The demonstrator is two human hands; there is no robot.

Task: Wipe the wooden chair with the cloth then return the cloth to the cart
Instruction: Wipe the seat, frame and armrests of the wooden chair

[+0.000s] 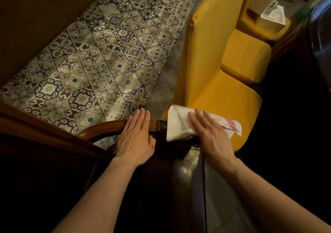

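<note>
The wooden chair [105, 128] stands below me, its curved brown top rail running left to right and its dark seat lost in shadow. My left hand [136, 136] lies flat over the rail, fingers together and pointing away from me. A white cloth [179, 123] with a pink mark at its right end is draped over the rail's right end. My right hand [209, 134] presses flat on the cloth, fingers spread. The cart is not in view.
A yellow upholstered chair [211, 82] stands right behind the wooden chair, with another yellow chair [247, 53] farther back. Patterned floor tiles [100, 62] spread to the left. A dark table edge [318, 36] shows at the far right.
</note>
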